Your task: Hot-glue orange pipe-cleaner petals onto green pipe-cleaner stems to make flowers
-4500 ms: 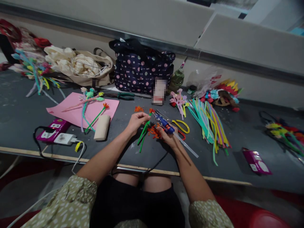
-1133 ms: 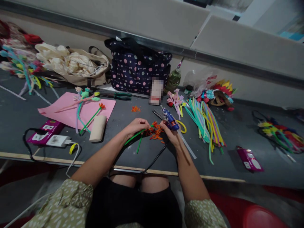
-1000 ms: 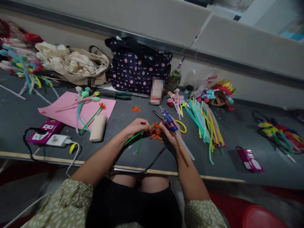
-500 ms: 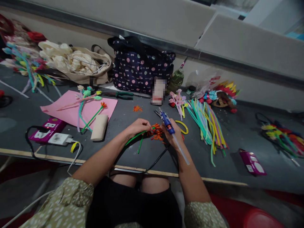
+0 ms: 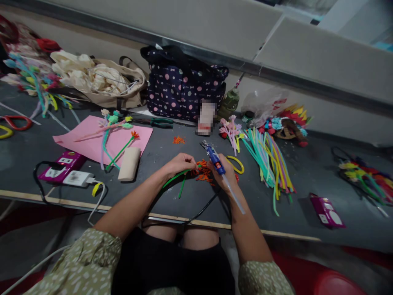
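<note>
My left hand point(image 5: 181, 164) pinches a green pipe-cleaner stem point(image 5: 175, 179) near its tip, where orange petal pieces cluster. In my right hand point(image 5: 221, 174) is a blue hot glue gun point(image 5: 214, 157), its nozzle pointing away and up-left, a clear glue stick point(image 5: 233, 194) jutting from its back. The right fingertips are close to the orange pieces; whether they also pinch one is too small to tell. Short orange pipe-cleaner pieces point(image 5: 205, 177) lie on the table between the hands. Yellow-handled scissors point(image 5: 238, 164) rest just beyond my right hand, partly hidden by it.
A bundle of coloured pipe cleaners point(image 5: 270, 164) lies to the right. On the left are a cardboard roll point(image 5: 129, 164), pink paper point(image 5: 82, 137), an orange flower point(image 5: 134, 135) and a purple power strip point(image 5: 66, 164). A dotted bag point(image 5: 184, 88) and pliers point(image 5: 161, 123) stand behind. A black cord point(image 5: 204, 208) crosses the front edge.
Red and yellow scissor handles now show at the far left edge, where only a bit of red and a dark loop showed before. My hands stay nearly still.
</note>
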Action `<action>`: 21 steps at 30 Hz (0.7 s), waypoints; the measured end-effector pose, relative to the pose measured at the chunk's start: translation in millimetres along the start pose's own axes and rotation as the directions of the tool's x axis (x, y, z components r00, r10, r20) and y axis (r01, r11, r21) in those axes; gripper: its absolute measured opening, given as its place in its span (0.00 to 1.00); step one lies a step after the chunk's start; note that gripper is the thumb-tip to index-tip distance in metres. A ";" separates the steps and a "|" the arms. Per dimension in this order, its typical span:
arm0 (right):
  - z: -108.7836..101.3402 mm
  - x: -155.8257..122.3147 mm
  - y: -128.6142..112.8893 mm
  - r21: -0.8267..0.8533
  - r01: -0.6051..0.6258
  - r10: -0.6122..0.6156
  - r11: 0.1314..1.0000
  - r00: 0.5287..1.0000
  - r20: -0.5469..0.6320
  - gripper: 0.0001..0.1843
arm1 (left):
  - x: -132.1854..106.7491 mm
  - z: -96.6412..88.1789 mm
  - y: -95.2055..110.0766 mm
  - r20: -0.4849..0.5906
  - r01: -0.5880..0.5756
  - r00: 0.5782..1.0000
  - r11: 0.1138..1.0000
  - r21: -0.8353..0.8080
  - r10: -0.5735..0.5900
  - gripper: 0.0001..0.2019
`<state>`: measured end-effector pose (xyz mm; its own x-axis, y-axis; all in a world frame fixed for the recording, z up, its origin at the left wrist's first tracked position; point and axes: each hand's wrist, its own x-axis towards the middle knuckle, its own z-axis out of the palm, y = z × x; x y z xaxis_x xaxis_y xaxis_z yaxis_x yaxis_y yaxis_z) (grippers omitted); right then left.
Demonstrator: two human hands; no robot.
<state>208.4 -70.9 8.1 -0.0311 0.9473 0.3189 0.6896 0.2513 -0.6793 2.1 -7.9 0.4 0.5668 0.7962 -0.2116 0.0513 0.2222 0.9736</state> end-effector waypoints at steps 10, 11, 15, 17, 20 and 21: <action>0.3 -1.1 -4.4 -0.057 0.028 -0.030 0.998 0.999 -0.022 0.09 | -1.7 1.4 2.2 0.005 0.006 1.000 1.000 0.002 -0.006 0.05; 0.3 -1.1 -4.8 -0.061 0.032 -0.033 0.998 0.999 -0.021 0.09 | -2.0 1.6 2.5 0.006 0.004 1.000 1.000 0.003 -0.004 0.05; 0.3 -1.1 -5.6 -0.063 0.049 -0.050 0.997 0.999 -0.013 0.08 | -2.9 1.8 2.7 0.016 -0.006 1.000 1.000 0.011 0.006 0.05; 0.6 -1.3 -5.4 -0.063 0.044 -0.045 0.997 0.999 -0.010 0.07 | -3.0 1.5 2.3 0.020 -0.012 1.000 1.000 0.020 0.012 0.05; 1.0 -1.7 -4.8 -0.064 0.039 -0.039 0.997 0.999 -0.005 0.07 | -2.8 1.1 1.5 0.031 -0.025 0.999 0.999 0.026 0.024 0.06; 1.0 -1.9 -4.6 -0.065 0.038 -0.038 0.997 0.999 -0.005 0.07 | -2.7 0.9 1.3 0.033 -0.027 0.999 0.999 0.026 0.026 0.06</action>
<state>204.5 -73.7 9.9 -0.0538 0.9359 0.3482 0.7337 0.2736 -0.6220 1.4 -10.3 2.3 0.5947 0.7828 -0.1831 0.0577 0.1857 0.9809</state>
